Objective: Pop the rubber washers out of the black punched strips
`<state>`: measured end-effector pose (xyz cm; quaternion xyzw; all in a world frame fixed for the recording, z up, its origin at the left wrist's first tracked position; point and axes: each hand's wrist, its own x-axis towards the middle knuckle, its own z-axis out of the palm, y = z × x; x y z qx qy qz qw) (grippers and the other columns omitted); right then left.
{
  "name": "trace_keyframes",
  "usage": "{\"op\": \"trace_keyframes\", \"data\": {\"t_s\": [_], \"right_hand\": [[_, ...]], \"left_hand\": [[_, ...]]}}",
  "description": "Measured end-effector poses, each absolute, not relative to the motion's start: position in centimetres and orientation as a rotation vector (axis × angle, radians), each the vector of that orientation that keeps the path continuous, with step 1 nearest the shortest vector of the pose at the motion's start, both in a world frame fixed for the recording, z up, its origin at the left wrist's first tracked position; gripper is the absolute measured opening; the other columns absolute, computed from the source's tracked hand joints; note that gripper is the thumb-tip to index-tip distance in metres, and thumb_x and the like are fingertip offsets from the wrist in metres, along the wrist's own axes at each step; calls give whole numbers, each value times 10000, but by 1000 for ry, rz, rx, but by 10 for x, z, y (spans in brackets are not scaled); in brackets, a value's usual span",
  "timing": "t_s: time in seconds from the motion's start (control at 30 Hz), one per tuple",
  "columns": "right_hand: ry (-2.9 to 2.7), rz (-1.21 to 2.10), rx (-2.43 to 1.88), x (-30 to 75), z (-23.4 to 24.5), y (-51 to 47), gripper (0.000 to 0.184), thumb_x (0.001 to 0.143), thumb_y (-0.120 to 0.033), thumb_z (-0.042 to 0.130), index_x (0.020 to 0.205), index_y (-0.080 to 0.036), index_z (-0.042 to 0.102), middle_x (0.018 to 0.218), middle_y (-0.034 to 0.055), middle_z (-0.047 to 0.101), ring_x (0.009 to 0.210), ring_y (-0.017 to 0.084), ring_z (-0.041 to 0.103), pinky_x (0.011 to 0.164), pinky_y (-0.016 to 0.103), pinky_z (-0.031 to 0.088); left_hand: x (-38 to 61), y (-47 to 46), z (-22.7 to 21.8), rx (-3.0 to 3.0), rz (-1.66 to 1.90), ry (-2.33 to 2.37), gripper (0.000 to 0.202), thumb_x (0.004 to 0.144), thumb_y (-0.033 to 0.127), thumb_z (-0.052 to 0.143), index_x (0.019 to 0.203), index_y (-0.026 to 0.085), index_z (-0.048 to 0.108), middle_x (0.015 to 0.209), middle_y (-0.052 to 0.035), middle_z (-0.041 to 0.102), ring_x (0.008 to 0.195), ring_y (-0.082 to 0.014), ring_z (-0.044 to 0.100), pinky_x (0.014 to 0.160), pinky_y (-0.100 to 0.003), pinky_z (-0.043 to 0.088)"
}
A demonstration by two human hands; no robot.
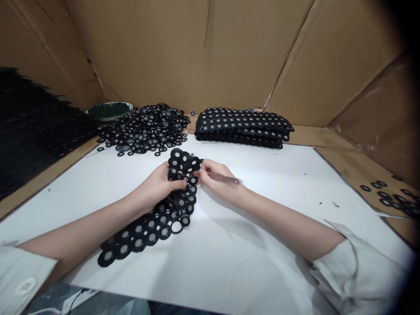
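Note:
A black sheet of joined rubber rings with grey mesh centres [154, 223] lies on the white table sheet [262, 218], running from the lower left up to the middle. My left hand [157, 186] grips its upper part, fingers curled round it. My right hand [215, 177] is closed round a thin clear stick-like tool [226, 178], with the tip against the rings at the sheet's top edge.
A loose heap of black rings [146, 129] lies at the back left beside a dark green dish [110, 110]. A stack of ring sheets [243, 127] sits at the back centre. Several loose rings [392, 194] lie at the right. Cardboard walls [210, 52] surround the table.

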<state>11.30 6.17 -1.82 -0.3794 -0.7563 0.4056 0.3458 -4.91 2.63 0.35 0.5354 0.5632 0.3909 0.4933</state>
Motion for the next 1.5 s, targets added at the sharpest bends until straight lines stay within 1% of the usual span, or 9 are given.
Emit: {"op": "trace_keyframes", "data": {"t_s": [0.13, 0.27, 0.43, 0.87, 1.0, 1.1, 1.23, 1.4, 1.5], "right_hand": [[-1773, 1532, -931, 114, -11, 66, 171, 799, -262, 456, 657, -172, 425, 703, 22, 598, 657, 114, 592, 645, 253, 464], [-1607, 1827, -834, 118, -9, 71, 212, 777, -309, 526, 655, -156, 444, 860, 57, 627, 661, 104, 624, 720, 282, 494], [-1587, 2003, -725, 120, -12, 73, 240, 729, -333, 592, 639, -152, 462, 796, 39, 629, 775, 128, 629, 821, 331, 485], [-1796, 1797, -752, 123, -6, 72, 221, 813, -300, 448, 648, -168, 382, 842, 46, 589, 844, 156, 602, 712, 324, 509], [-2037, 1467, -742, 122, -5, 67, 180, 824, -255, 395, 663, -175, 385, 750, 4, 524, 706, 100, 528, 622, 245, 451], [-2217, 1087, -765, 119, -6, 59, 168, 804, -200, 382, 641, -184, 346, 638, -30, 425, 567, 78, 404, 510, 210, 342], [-2266, 783, -726, 115, -11, 53, 160, 798, -155, 341, 648, -191, 300, 643, -29, 377, 562, 83, 360, 516, 218, 297], [-2235, 700, -775, 113, -17, 59, 158, 787, -162, 350, 639, -187, 303, 630, -28, 389, 568, 86, 377, 525, 217, 297], [-2174, 833, -909, 114, -17, 65, 163, 779, -195, 368, 618, -181, 340, 612, -27, 422, 556, 86, 394, 499, 210, 294]], "left_hand": [[-49, 29, 9, 1331, 885, 1375, 417, 513, 218, 705, 908, 176, 581, 884, -35, 666, 875, -228, 597, 829, -366, 430], [-59, 32, 10, 1367, 814, 1349, 463, 511, 252, 713, 944, 188, 562, 938, -31, 654, 888, -226, 593, 803, -345, 443], [-70, 35, 10, 1354, 689, 1388, 407, 519, 243, 691, 905, 200, 570, 840, -9, 662, 837, -235, 608, 734, -334, 466], [-64, 34, 11, 1399, 749, 1396, 381, 534, 190, 663, 897, 192, 549, 827, 6, 647, 784, -200, 603, 698, -295, 447], [-63, 32, 11, 1352, 771, 1425, 336, 542, 203, 655, 865, 181, 563, 810, -3, 652, 746, -202, 608, 684, -311, 452], [-59, 29, 10, 1344, 802, 1476, 300, 543, 193, 641, 836, 170, 574, 790, -8, 658, 738, -206, 608, 690, -318, 452], [-52, 23, 11, 1352, 861, 1496, 313, 555, 178, 609, 866, 172, 578, 806, -4, 658, 771, -209, 605, 724, -324, 444], [-52, 23, 14, 1389, 799, 1406, 366, 559, 156, 594, 923, 175, 577, 815, -2, 651, 798, -210, 598, 744, -328, 445], [-57, 27, 14, 1343, 761, 1306, 401, 570, 149, 599, 968, 191, 568, 853, -1, 654, 824, -204, 599, 745, -317, 454]]}}
